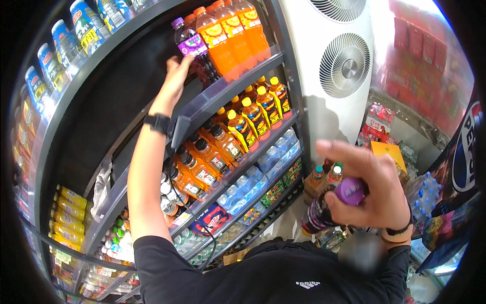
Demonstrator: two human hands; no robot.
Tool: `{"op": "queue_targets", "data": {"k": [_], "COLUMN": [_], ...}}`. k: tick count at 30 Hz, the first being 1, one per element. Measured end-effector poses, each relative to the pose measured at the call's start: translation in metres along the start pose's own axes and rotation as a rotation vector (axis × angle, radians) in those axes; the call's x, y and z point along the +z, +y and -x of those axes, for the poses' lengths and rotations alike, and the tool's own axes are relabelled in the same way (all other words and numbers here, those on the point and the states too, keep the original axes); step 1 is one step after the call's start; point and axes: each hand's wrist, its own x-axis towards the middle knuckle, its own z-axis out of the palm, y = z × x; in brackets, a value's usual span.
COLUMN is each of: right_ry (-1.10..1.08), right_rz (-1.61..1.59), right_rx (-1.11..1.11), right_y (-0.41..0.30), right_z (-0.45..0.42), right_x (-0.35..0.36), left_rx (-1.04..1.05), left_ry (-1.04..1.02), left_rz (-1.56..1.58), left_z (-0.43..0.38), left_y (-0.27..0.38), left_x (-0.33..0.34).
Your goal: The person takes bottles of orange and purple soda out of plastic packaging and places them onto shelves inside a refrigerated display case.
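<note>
My left hand (177,72), with a black watch on its wrist, is at the upper shelf. Its thumb lies against the purple label of a dark grape-drink bottle (193,45) with a purple cap. The other fingers are at that bottle's left side, partly hidden, so a firm grip cannot be made out. The bottle leans at the left end of a block of orange soda bottles (224,34). My right hand (368,182) is in front of my chest, around the neck of a second purple-capped bottle (317,212). Its index finger sticks out, and the bottle's lower part points down left.
Below run shelves of yellow-capped bottles (262,110), black-capped orange drinks (201,167) and blue can packs (243,190). A clear shelf lip (228,85) edges the upper shelf. A grey cloth (102,186) hangs at left. A white fan unit (334,57) stands at right.
</note>
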Motion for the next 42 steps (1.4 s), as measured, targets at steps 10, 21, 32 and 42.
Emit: {"op": "queue_targets", "data": {"k": [10, 21, 32, 42], "right_ry": [-0.116, 0.013, -0.013, 0.198], "right_rz": [-0.269, -0.545, -0.800, -0.825], "right_rx": [-0.080, 0.080, 0.196, 0.322], "right_y": [0.058, 0.090, 0.088, 0.112], "right_z": [-0.103, -0.126, -0.069, -0.009], "right_x": [0.014, 0.065, 0.088, 0.080], "left_rx": [-0.011, -0.222, -0.163, -0.252], "left_ry": [-0.964, -0.045, 0.184, -0.183], "left_rz": [0.355, 0.453, 0.339, -0.065], "left_z": [0.232, 0.191, -0.002, -0.049], "left_y": [0.015, 0.061, 0.013, -0.036], "left_x": [0.103, 0.039, -0.027, -0.031]}}
